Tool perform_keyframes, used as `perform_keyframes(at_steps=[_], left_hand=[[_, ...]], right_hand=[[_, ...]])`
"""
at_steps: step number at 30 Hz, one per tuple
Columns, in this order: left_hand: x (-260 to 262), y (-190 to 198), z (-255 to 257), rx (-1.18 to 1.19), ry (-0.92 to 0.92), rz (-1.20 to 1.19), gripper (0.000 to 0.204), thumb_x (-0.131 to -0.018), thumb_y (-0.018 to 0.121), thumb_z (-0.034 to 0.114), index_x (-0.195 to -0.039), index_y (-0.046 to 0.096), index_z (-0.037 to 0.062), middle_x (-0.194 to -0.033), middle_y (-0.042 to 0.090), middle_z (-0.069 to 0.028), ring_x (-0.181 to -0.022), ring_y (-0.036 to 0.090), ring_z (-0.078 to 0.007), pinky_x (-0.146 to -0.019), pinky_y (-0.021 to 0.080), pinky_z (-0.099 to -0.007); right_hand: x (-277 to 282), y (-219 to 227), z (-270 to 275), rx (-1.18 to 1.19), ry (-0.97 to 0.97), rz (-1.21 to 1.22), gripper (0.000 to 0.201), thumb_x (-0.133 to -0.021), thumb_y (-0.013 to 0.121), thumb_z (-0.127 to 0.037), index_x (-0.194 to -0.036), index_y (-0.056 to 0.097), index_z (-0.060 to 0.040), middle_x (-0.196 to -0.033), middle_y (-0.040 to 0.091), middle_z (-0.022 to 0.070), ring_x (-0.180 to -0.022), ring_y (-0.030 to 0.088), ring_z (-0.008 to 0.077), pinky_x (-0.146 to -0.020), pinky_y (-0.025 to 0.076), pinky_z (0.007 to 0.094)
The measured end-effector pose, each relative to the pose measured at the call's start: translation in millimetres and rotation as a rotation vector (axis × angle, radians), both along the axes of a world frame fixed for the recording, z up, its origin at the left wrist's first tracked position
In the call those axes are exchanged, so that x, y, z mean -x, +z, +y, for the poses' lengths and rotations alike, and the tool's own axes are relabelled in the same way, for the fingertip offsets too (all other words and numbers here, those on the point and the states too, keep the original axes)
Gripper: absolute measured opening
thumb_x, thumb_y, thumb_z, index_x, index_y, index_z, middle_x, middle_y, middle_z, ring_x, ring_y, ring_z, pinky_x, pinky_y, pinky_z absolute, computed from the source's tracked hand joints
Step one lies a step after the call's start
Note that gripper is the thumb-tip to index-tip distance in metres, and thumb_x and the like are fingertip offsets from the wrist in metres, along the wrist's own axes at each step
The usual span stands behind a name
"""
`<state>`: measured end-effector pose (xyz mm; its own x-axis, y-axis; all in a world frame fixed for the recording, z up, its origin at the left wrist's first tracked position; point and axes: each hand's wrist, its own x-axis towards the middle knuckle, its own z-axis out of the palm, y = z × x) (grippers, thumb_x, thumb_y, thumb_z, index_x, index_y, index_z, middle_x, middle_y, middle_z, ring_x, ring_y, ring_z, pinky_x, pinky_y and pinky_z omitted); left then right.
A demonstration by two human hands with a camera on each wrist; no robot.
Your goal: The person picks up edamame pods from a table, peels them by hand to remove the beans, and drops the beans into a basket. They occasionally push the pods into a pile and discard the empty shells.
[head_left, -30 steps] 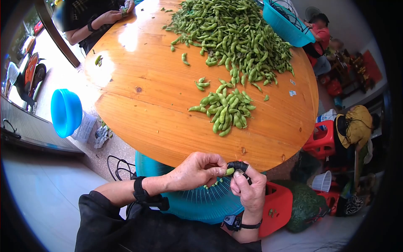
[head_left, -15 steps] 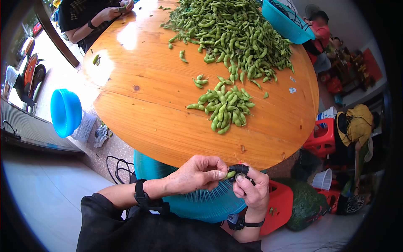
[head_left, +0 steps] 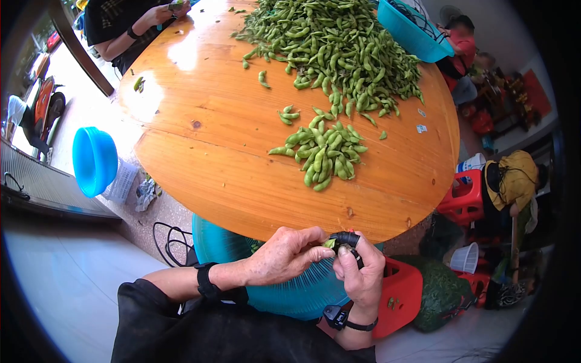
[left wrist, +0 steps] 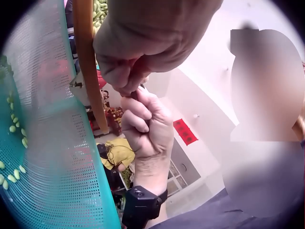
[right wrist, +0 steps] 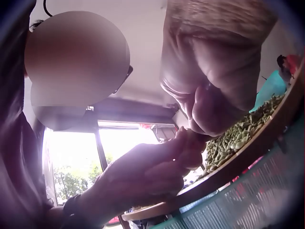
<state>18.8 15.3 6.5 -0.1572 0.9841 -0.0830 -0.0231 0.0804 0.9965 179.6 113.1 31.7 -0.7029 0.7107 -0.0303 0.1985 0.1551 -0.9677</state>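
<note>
In the head view a green pod (head_left: 330,243) lies between the two hands, just past the table's near edge. The left hand (head_left: 287,257) has thumb and fingers brought together at the pod's left end. The right hand (head_left: 361,271), black wrapping on its index finger, pinches the pod's other end. Both wrist views show the left hand (left wrist: 152,38) and the right hand (right wrist: 214,81) meeting at the fingertips, which hide the pod. Below is a teal basket (head_left: 290,299); shelled beans (left wrist: 16,174) lie in it in the left wrist view.
A wooden table (head_left: 212,163) bears a small group of pods (head_left: 324,158) and a large heap (head_left: 339,48). A blue basin (head_left: 417,36) stands at its far right edge. Another person (head_left: 130,30) sits at the far left. A red stool (head_left: 399,296) is beside the right forearm.
The left hand has turned slightly, its fingers straighter and more over the pod. Less of the pod shows between the hands. The right hand has barely moved.
</note>
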Motion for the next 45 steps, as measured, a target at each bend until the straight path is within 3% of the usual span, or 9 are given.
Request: perform_keyframes(at_steps=[8,10,15,18,20,21,39,43,45], left_hand=[[9,-9,2,-0.224,0.023,0.341,0.020,-0.099,0.059,0.017,-0.093,0.056,-0.0022,-0.060,0.055,-0.0119,-0.054,0.058,-0.0187,-0.053,0.046,-0.0359],[22,3,2,0.087,-0.222,0.011,0.025,-0.105,0.047,0.020,-0.107,0.059,-0.0011,-0.064,0.059,-0.0044,-0.058,0.060,-0.0120,-0.053,0.047,-0.0300],[31,3,3,0.194,-0.357,-0.438,0.029,-0.108,0.041,0.022,-0.110,0.059,0.0001,-0.075,0.062,-0.0034,-0.060,0.059,-0.0113,-0.056,0.048,-0.0261],[26,-2,4,0.195,-0.281,-0.631,0.029,-0.107,0.043,0.022,-0.114,0.059,-0.0011,-0.088,0.064,-0.0054,-0.070,0.060,-0.0115,-0.061,0.049,-0.0254],[21,-7,5,0.167,-0.207,-0.698,0.030,-0.107,0.045,0.021,-0.117,0.059,-0.0024,-0.095,0.064,-0.0069,-0.076,0.060,-0.0117,-0.064,0.050,-0.0256],[19,-8,4,0.136,-0.186,-0.747,0.030,-0.107,0.045,0.020,-0.120,0.058,-0.0034,-0.098,0.063,-0.0071,-0.080,0.060,-0.0120,-0.067,0.051,-0.0261],[-23,-14,9,0.028,0.183,-0.928,0.036,-0.096,0.038,0.004,-0.123,0.061,-0.0026,-0.103,0.067,-0.0076,-0.081,0.058,-0.0107,-0.072,0.049,-0.0266],[-20,-16,7,0.086,0.131,-0.946,0.034,-0.100,0.039,0.005,-0.125,0.061,-0.0009,-0.102,0.066,-0.0083,-0.084,0.060,-0.0117,-0.076,0.050,-0.0261],[-16,-13,2,0.136,-0.057,-0.594,0.030,-0.103,0.045,0.008,-0.127,0.061,0.0009,-0.102,0.066,-0.0085,-0.089,0.061,-0.0124,-0.079,0.051,-0.0269]], right_hand=[[5,-8,-4,-0.122,-0.046,-0.033,0.012,-0.091,0.056,0.000,-0.097,0.065,0.0044,-0.072,0.054,0.0022,-0.053,0.052,0.0071,-0.047,0.038,0.0236],[3,-4,-3,0.034,-0.044,-0.006,0.012,-0.091,0.056,0.000,-0.097,0.065,0.0041,-0.071,0.054,0.0019,-0.053,0.052,0.0069,-0.046,0.038,0.0233],[-4,0,3,0.397,0.014,0.083,0.011,-0.092,0.058,-0.003,-0.098,0.065,0.0039,-0.069,0.054,0.0009,-0.052,0.050,0.0044,-0.046,0.037,0.0214],[3,-1,-5,0.061,-0.030,-0.029,0.011,-0.090,0.060,-0.002,-0.098,0.064,0.0036,-0.073,0.058,0.0063,-0.056,0.057,0.0135,-0.048,0.043,0.0262],[11,-3,-14,-0.665,-0.067,-0.048,0.013,-0.086,0.061,-0.001,-0.098,0.064,0.0034,-0.081,0.059,0.0144,-0.065,0.063,0.0283,-0.054,0.049,0.0346],[12,-5,-21,-0.672,-0.100,-0.115,0.015,-0.083,0.061,0.000,-0.098,0.064,0.0038,-0.087,0.059,0.0207,-0.074,0.063,0.0391,-0.061,0.052,0.0416],[12,-12,-26,-0.612,-0.126,-0.023,0.010,-0.083,0.062,-0.001,-0.091,0.063,0.0049,-0.083,0.060,0.0174,-0.069,0.063,0.0331,-0.059,0.051,0.0388],[4,-6,-20,-0.549,-0.106,-0.009,0.011,-0.082,0.062,-0.002,-0.090,0.063,0.0043,-0.084,0.060,0.0175,-0.069,0.063,0.0330,-0.062,0.051,0.0375],[-17,-4,-10,-0.375,-0.173,-0.068,0.013,-0.083,0.059,-0.003,-0.093,0.063,0.0047,-0.081,0.060,0.0130,-0.067,0.062,0.0252,-0.060,0.049,0.0328]])
